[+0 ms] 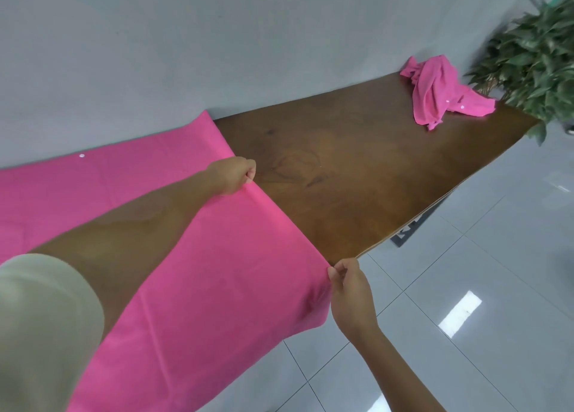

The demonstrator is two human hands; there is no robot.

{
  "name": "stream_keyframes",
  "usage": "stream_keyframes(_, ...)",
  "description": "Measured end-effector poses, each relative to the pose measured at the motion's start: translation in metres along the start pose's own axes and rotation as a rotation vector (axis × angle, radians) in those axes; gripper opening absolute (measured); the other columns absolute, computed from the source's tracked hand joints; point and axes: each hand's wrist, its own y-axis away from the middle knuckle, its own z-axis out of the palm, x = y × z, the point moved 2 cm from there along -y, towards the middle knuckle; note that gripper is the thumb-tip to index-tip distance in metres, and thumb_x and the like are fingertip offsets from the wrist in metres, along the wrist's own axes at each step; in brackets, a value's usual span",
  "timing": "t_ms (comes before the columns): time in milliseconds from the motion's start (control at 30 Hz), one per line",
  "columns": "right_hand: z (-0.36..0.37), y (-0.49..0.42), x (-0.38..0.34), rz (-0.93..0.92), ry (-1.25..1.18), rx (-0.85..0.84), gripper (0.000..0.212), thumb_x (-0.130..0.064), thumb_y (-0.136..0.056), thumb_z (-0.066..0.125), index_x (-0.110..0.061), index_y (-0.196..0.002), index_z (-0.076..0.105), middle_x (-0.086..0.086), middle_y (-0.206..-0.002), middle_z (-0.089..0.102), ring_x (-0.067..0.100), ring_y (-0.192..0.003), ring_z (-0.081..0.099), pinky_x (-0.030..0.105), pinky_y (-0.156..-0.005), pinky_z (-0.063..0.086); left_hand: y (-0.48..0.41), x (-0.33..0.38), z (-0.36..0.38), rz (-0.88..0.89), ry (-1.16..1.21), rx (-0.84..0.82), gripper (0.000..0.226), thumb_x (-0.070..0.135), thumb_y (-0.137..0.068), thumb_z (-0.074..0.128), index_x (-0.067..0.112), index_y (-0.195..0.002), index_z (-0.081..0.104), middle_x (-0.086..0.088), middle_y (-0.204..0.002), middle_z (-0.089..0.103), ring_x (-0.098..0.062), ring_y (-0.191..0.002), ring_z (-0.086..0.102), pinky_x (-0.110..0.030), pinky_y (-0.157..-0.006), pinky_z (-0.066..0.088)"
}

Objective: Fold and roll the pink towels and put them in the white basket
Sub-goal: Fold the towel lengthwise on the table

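A large pink towel (198, 256) lies spread flat over the left part of the brown wooden table (357, 169) and hangs over its near edge. My left hand (234, 175) is closed on the towel's right edge, near the far side. At the table's front edge my right hand (349, 290) pinches the towel's near right corner. A second pink towel (438, 93) lies crumpled at the far right end of the table, apart from both hands. No white basket is in view.
A grey wall (217, 45) runs along the back of the table. A green leafy plant (537, 60) stands at the table's far right end, next to the crumpled towel. Shiny white floor tiles (466, 318) lie to the right and below.
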Motion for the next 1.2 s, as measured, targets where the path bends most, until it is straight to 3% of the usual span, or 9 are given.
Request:
stream_keyframes(100,0.004,0.015,-0.011,-0.025,-0.004,0.019,0.017,-0.028,-0.107,0.041,-0.025,-0.091,0.046,-0.005,-0.081,0.063,0.012,-0.073,0.063,0.028,-0.062,0.052,0.017,-0.003,-0.012,-0.011,0.016,0.035,0.029,-0.005,-0.085,0.050,0.023,-0.081,0.052,0.003,-0.088,0.061,-0.021,-0.083,0.056,-0.038,-0.072,0.046)
stream_keyframes(300,0.015,0.061,-0.033,-0.126,0.085,-0.041,0.017,-0.039,-0.108,0.032,-0.037,-0.091,0.035,-0.005,-0.069,0.060,0.011,-0.063,0.058,0.025,-0.054,0.043,0.062,-0.015,-0.042,-0.008,0.056,0.096,0.017,-0.001,-0.089,0.055,0.014,-0.085,0.061,-0.001,-0.096,0.066,-0.021,-0.090,0.058,-0.032,-0.074,0.043)
stream_keyframes(367,0.021,0.078,-0.040,-0.163,0.116,-0.088,0.013,-0.040,-0.107,0.038,-0.041,-0.094,0.040,-0.011,-0.075,0.062,0.006,-0.070,0.060,0.022,-0.059,0.045,0.081,-0.023,-0.051,-0.002,0.062,0.105,0.020,-0.001,-0.089,0.057,0.017,-0.082,0.060,-0.001,-0.095,0.065,-0.023,-0.091,0.059,-0.034,-0.077,0.047)
stream_keyframes(500,0.033,0.111,-0.055,-0.233,0.149,-0.110,0.014,-0.042,-0.103,0.052,-0.031,-0.099,0.060,-0.017,-0.088,0.066,0.002,-0.084,0.062,0.019,-0.068,0.049,0.124,-0.037,-0.068,-0.004,0.071,0.105,0.027,-0.003,-0.087,0.059,0.022,-0.077,0.057,-0.002,-0.095,0.066,-0.022,-0.091,0.059,-0.031,-0.078,0.044)
stream_keyframes(667,0.056,0.162,-0.084,-0.311,0.136,-0.118,0.023,-0.050,-0.099,0.051,-0.031,-0.091,0.060,-0.015,-0.078,0.065,0.006,-0.075,0.062,0.025,-0.067,0.053,0.180,-0.063,-0.084,-0.022,0.059,0.114,0.035,-0.010,-0.082,0.055,0.023,-0.071,0.056,0.002,-0.082,0.064,-0.022,-0.083,0.059,-0.033,-0.077,0.047)
stream_keyframes(867,0.092,0.221,-0.113,-0.392,0.144,-0.137,0.032,-0.056,-0.096,0.054,-0.028,-0.080,0.055,-0.011,-0.067,0.059,0.011,-0.065,0.056,0.027,-0.061,0.048,0.248,-0.092,-0.098,-0.033,0.020,0.157,0.025,-0.009,-0.083,0.061,0.015,-0.078,0.063,-0.005,-0.093,0.069,-0.024,-0.092,0.060,-0.036,-0.085,0.049)
stream_keyframes(1033,0.120,0.269,-0.135,-0.446,0.131,-0.101,0.043,-0.068,-0.088,0.048,-0.029,-0.069,0.048,-0.009,-0.060,0.053,0.012,-0.058,0.051,0.033,-0.057,0.047,0.304,-0.115,-0.109,-0.069,0.006,0.186,0.020,-0.008,-0.084,0.063,0.011,-0.081,0.066,-0.004,-0.093,0.066,-0.022,-0.091,0.057,-0.029,-0.080,0.040)
stream_keyframes(1200,0.143,0.319,-0.165,-0.509,0.103,-0.103,0.041,-0.049,-0.093,0.063,-0.033,-0.064,0.039,-0.012,-0.057,0.041,0.011,-0.060,0.042,0.025,-0.057,0.038,0.358,-0.141,-0.116,-0.073,-0.019,0.186,0.028,-0.009,-0.081,0.063,0.018,-0.074,0.063,0.001,-0.087,0.066,-0.023,-0.090,0.059,-0.036,-0.085,0.048)
